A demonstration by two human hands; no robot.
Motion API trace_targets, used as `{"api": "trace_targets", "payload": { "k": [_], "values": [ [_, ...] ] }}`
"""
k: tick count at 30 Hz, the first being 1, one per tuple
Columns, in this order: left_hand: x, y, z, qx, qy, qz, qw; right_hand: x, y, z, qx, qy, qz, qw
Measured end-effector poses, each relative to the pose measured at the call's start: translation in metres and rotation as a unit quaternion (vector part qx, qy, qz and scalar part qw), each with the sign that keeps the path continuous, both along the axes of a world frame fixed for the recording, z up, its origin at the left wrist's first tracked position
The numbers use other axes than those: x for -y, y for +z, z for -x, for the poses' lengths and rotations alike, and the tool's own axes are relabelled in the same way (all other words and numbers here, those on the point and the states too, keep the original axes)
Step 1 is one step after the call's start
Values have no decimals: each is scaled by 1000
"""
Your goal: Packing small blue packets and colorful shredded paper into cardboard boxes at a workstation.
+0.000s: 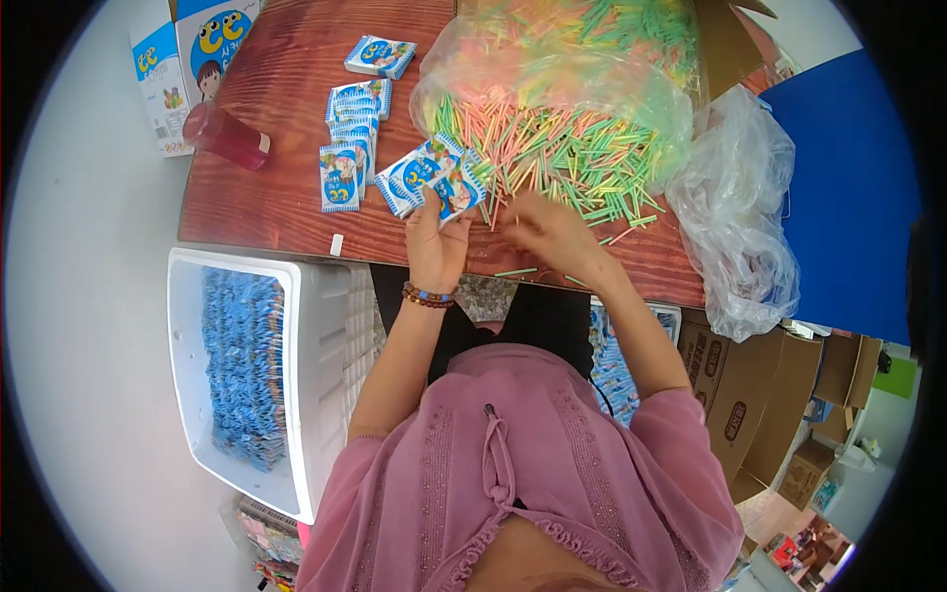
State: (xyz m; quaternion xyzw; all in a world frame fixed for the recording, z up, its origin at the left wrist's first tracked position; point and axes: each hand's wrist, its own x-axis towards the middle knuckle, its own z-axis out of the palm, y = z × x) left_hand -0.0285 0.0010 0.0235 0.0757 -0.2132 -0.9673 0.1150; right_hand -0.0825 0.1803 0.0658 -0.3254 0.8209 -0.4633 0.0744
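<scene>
My left hand [435,240] grips a fanned bunch of small blue and white packets [430,176] above the near edge of the red-brown wooden table [266,187]. A beaded bracelet circles that wrist. My right hand [550,229] rests with fingers curled among loose thin pastel sticks [552,148], green, pink and yellow, that spill from a clear plastic bag [562,69]. Whether it pinches any stick is hidden by the fingers. More of the same packets lie in an overlapping row [350,138] to the left, one apart [380,56] at the far side.
A white plastic crate [326,395] full of blue packets stands at my left below the table. A red cup [229,136] lies near the table's left edge beside a printed carton [187,59]. An empty clear bag [740,217] hangs at right; brown cartons [750,395] stand below.
</scene>
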Motion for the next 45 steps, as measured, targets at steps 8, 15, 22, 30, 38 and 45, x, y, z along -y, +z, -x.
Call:
{"api": "trace_targets", "payload": {
  "k": [8, 15, 22, 30, 38, 45],
  "values": [
    [5, -2, -8, 16, 16, -6, 1000, 13, -9, -28, -174, 195, -299, 918],
    [13, -3, -14, 32, 19, 5, 999, -8, -1, -18, -147, 223, -269, 925],
    [7, -5, -12, 4, 1, 8, 1000, 1, -18, -20, -137, 204, -289, 925],
    [4, -3, -15, 16, -7, -11, 1000, 4, 54, 8, 222, -36, 259, 939],
    [-1, 5, -12, 16, -33, 20, 999, 28, 50, 1, 87, -74, 248, 962],
    [-14, -31, 0, 21, -66, 69, 995, 26, 36, 17, -323, -40, 91, 941]
  ]
}}
